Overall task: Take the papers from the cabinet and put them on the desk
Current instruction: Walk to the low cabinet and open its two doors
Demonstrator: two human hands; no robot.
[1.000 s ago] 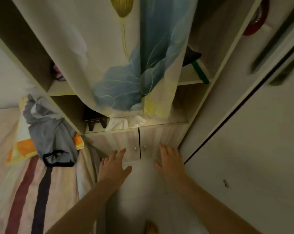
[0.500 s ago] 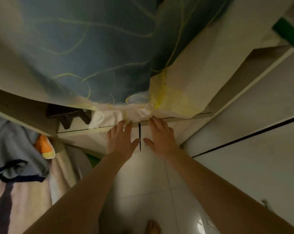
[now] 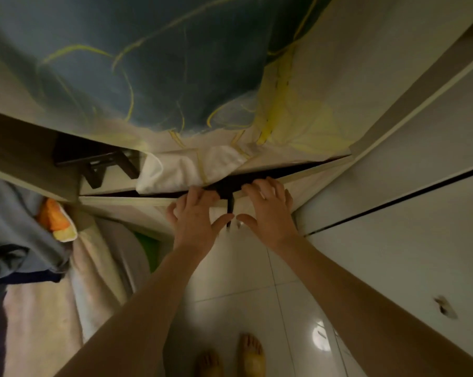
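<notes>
A low cabinet with two pale wood-grain doors sits under a shelf unit. My left hand grips the top edge of the left door, fingers hooked over it. My right hand grips the top edge of the right door the same way. Both doors stand slightly ajar, and a dark gap shows above them. No papers are visible; the cabinet's inside is dark.
A blue and yellow flowered curtain hangs over the shelves above. A white cloth and a dark stool lie on the shelf. A bed with clothes is on the left, a white wardrobe on the right. My bare feet stand on the tiled floor.
My head has moved down and closer to the cabinet. Both hands went from flat against the door fronts to hooked over their top edges, and the doors have swung slightly outward.
</notes>
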